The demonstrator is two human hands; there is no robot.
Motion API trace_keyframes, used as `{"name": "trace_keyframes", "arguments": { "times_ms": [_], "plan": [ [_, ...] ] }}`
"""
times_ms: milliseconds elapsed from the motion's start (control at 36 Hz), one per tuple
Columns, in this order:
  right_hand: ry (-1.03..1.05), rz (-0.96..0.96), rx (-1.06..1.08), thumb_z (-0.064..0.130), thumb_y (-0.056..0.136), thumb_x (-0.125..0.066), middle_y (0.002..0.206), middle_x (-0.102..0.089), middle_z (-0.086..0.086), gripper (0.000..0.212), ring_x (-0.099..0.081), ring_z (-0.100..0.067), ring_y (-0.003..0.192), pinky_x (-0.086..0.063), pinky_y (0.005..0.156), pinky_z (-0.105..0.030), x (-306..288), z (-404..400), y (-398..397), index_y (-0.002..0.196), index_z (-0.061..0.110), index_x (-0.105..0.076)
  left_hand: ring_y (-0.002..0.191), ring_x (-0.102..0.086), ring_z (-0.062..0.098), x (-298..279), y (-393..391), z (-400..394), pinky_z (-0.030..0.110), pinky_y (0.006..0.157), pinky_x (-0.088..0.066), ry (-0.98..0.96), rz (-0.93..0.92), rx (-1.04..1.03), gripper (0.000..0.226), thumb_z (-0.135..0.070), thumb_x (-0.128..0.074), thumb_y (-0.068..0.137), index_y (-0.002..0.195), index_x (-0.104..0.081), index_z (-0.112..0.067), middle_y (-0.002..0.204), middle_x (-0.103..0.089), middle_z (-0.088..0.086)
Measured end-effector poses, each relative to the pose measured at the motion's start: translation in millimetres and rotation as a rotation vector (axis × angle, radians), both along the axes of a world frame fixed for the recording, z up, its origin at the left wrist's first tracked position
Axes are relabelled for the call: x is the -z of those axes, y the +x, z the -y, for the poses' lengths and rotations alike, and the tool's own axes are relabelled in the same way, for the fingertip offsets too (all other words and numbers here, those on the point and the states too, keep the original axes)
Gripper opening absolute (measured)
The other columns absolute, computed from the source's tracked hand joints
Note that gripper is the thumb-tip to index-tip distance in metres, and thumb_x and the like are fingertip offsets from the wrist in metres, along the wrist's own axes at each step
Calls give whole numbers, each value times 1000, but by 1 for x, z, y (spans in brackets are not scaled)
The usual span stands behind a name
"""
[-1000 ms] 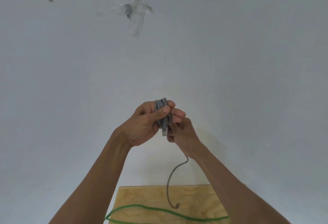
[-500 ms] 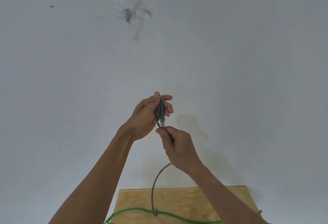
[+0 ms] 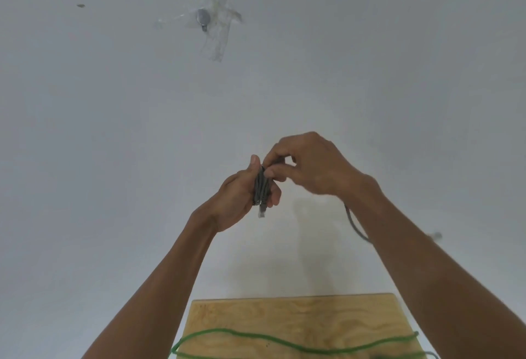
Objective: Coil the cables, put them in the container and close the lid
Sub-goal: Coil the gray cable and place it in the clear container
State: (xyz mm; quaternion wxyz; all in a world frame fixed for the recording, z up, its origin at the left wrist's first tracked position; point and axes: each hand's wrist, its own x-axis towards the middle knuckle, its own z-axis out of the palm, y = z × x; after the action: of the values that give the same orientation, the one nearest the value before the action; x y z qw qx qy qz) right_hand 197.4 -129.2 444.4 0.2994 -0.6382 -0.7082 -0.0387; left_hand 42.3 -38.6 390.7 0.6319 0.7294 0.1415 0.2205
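Item: grey cable, part-coiled. Location: in your left hand, held up in front of the white wall, well above the bench. Your left fingers are curled shut round the bundle, thumb pressed along its near side; one plug end hangs out below the fist.

Item: loose tail of the same cable. It shows behind your right forearm. Your right hand sits over the top of the bundle, its fingers pinched together on a strand; the exact contact is hidden.

Item: green cable. Lying uncoiled across the bench, not touched.

Item: container and lid. Not in view.

Risks, as judged from here:
- The coil is narrow and tight. If your left thumb eases while the right hand lays the next turn, the loops will likely spring apart.
- The tail hangs free behind your arm. It may snag on your wrist or swing its far plug against the wall as you draw it in.
- An unsecured last turn would likely unwind once you put the bundle down.
- The green cable sprawls to the bench edges and may slide off if brushed.
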Motion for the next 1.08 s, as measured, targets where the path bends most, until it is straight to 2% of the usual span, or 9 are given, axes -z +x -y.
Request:
{"name": "trace_keyframes", "arguments": {
  "times_ms": [139, 222, 333, 417, 472, 528, 694, 861, 1083],
  "plan": [
    [42, -353, -211, 17, 77, -84, 75, -72, 9, 11, -57, -6, 63, -46, 64, -21, -4, -18, 21, 85, 12, -79, 84, -48, 31, -2, -1, 5, 38, 82, -43, -73, 20, 20, 65, -52, -17, 103, 111, -59, -2, 77, -62, 13],
    [43, -512, -257, 12, 78, -82, 76, -75, 4, 9, -65, -9, 70, -49, 70, -19, 4, -27, 29, 86, 10, -78, 81, -52, 30, -2, -1, 7, 45, 88, -39, -130, 48, 56, 59, -48, -21, 106, 108, -58, -2, 75, -61, 13],
    [26, -787, -328, 8, 91, -68, 78, -70, -24, 13, -60, -22, 70, -47, 65, -30, 35, -36, 25, 95, -3, -74, 71, -59, 23, -3, 1, 9, 49, 95, -38, -197, 139, 128, 48, -41, -33, 104, 107, -59, -1, 75, -61, 14],
    [-14, -955, -390, 22, 89, -69, 59, -64, -8, 13, -52, -19, 51, -35, 50, -28, 59, -36, 13, 81, 14, -76, 72, -59, 25, -8, 2, 12, 41, 91, -47, -236, 191, 174, 47, -39, -34, 102, 106, -61, -1, 74, -63, 14],
    [-80, -1080, -421, 44, 66, -79, 46, -56, 9, 24, -49, -14, 44, -30, 51, -30, 74, -34, 2, 54, 26, -69, 75, -59, 27, -12, 4, 13, 44, 91, -45, -255, 216, 188, 50, -40, -31, 103, 109, -61, 0, 75, -64, 14],
    [-60, -1060, -266, 37, 60, -74, 44, -51, 12, 24, -45, -17, 48, -30, 52, -30, 88, -33, -7, 45, 26, -59, 79, -58, 30, -15, 4, 13, 51, 92, -37, -261, 229, 193, 53, -42, -29, 103, 113, -61, 0, 77, -65, 14],
    [79, -874, -109, 24, 103, -51, 55, -53, 7, 41, -41, -10, 47, -33, 50, -21, 119, -21, -31, 62, 29, -55, 81, -56, 25, -19, 6, 0, 45, 96, -39, -261, 276, 117, 62, -42, -26, 105, 134, -50, 7, 81, -63, 11],
    [140, -786, -49, 20, 103, -50, 61, -51, 10, 22, -44, -3, 50, -37, 54, -13, 127, -10, -52, 108, 19, -72, 79, -55, 23, -22, 8, -16, 44, 98, -41, -129, 253, -75, 56, -36, -24, 109, 134, -49, 7, 83, -64, 10],
    [194, -470, 69, 23, 96, -58, 52, -46, 13, 21, -46, -10, 53, -38, 53, -19, 97, 8, -47, 80, 15, -67, 76, -54, 21, -16, -1, -27, 35, 77, -46, 14, 112, -152, 50, -33, -24, 109, 132, -51, 3, 82, -65, 8]
  ]
}}
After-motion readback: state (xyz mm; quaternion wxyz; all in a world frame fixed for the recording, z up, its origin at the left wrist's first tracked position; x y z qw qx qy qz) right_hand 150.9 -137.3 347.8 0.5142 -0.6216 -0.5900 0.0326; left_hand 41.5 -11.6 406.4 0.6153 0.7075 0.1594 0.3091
